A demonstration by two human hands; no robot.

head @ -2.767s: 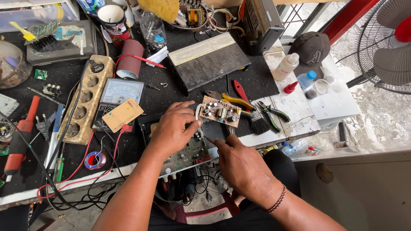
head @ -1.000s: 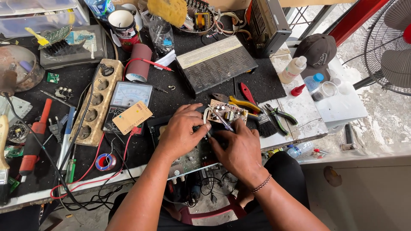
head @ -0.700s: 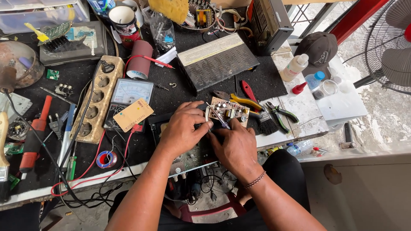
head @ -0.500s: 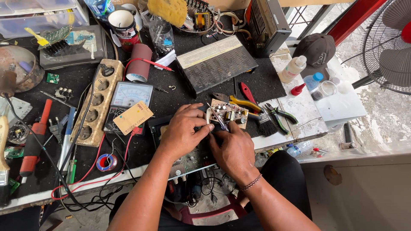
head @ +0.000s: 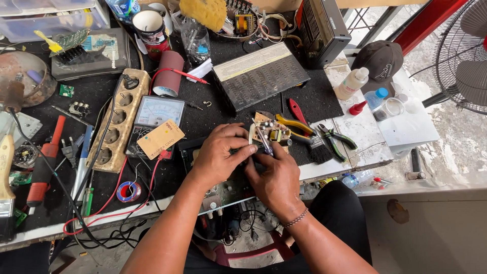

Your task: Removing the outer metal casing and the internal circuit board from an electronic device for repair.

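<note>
Cluttered black bench (head: 193, 124): left hand (head: 220, 155) and right hand (head: 276, 177) both closed around a small tan circuit board (head: 271, 133) near the front edge. Light, stiff, fragile-looking — best gripped by its edges.

A tan rectangular card (head: 160, 139) lies tilted on the white-dialled meter (head: 154, 111), beside the beige power strip (head: 120, 119).

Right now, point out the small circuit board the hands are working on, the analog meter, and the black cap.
small circuit board (head: 274, 133), head view, on its component side.
analog meter (head: 153, 110), head view, on its dial face.
black cap (head: 383, 58), head view, on its crown.
</note>
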